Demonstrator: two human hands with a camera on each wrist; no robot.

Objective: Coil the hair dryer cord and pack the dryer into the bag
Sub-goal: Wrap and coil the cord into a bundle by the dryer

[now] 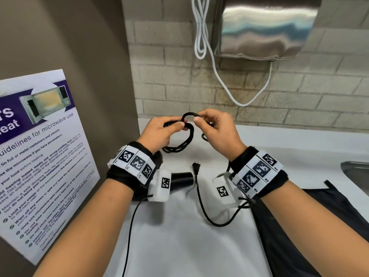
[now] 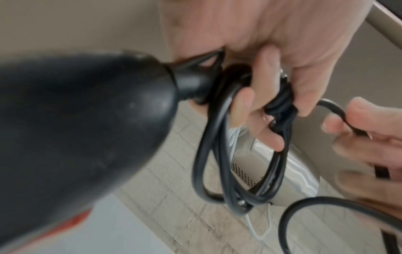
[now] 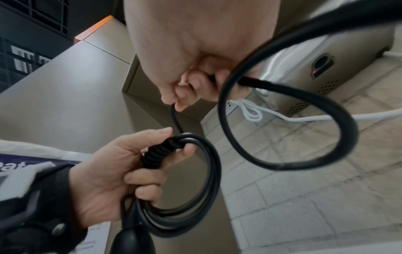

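Note:
My left hand [image 1: 179, 125] grips a coil of black cord [image 1: 179, 145], with several tight turns wound round its top [image 3: 161, 154]. My right hand [image 1: 199, 119] pinches the loose cord [image 3: 282, 120] just right of the coil, forming a small loop between the two hands. The black hair dryer [image 1: 182, 179] shows below my left wrist, and its handle end [image 2: 87, 120] runs into the coil [image 2: 239, 154]. Whether it rests on the counter I cannot tell. The plug [image 1: 196, 166] lies on the white counter [image 1: 179, 236]. The black bag [image 1: 299, 226] lies flat at the right.
A steel dispenser [image 1: 265, 29] hangs on the brick wall, with a white cable [image 1: 201, 37] looped beside it. A microwave poster [image 1: 40, 156] covers the left panel. A steel sink rim [image 1: 355, 172] sits at the far right.

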